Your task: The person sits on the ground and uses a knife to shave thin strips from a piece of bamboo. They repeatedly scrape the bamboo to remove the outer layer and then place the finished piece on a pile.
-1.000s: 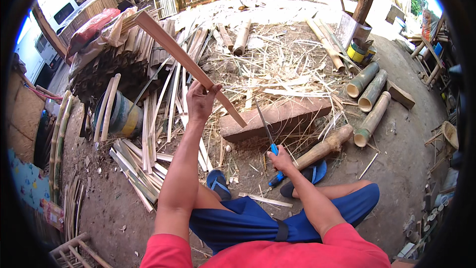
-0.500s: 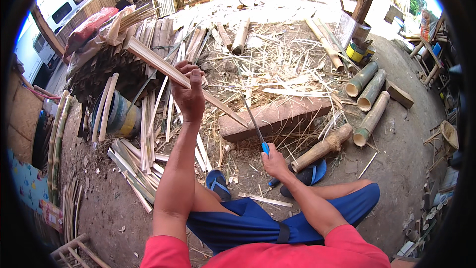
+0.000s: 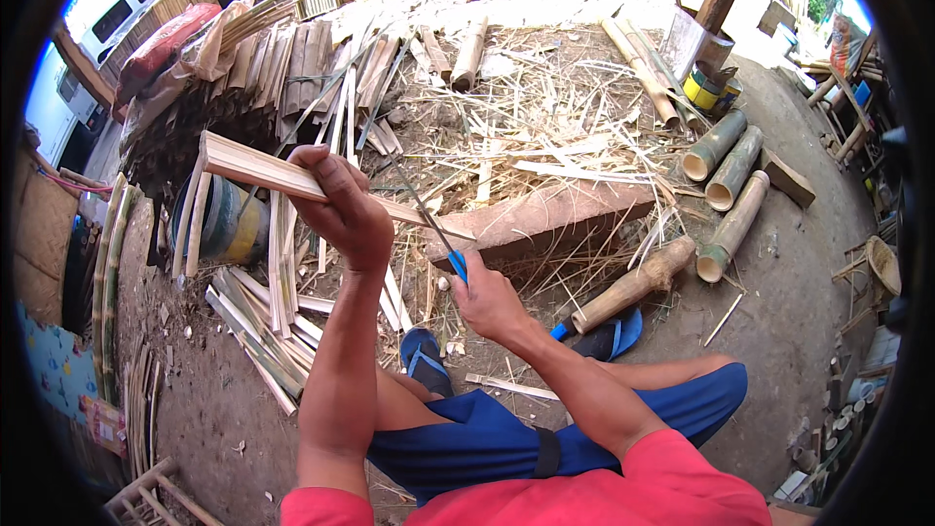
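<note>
My left hand [image 3: 343, 209] is closed around a pale split bamboo strip [image 3: 255, 171], which slants from upper left down to the right. Its lower end overlaps the left end of a brown wooden block [image 3: 570, 217]; whether it rests there I cannot tell. In my right hand [image 3: 492, 304] is a long thin-bladed knife [image 3: 425, 210], gripped by its blue handle. The blade points up and to the left, crossing the strip near its lower end. Loose bamboo shavings [image 3: 526, 146] lie behind and around the block.
Cut bamboo tubes [image 3: 730, 224] lie to the right, and a bamboo mallet-like piece [image 3: 638, 284] is beside my right foot. Split strips [image 3: 258, 336] are heaped at left, near a dark bucket [image 3: 251, 224]. A stacked pile of slats [image 3: 282, 73] stands behind.
My right hand and the knife have moved left and up, closer to the strip. My left hand has shifted left and lower, and the strip is now less steep.
</note>
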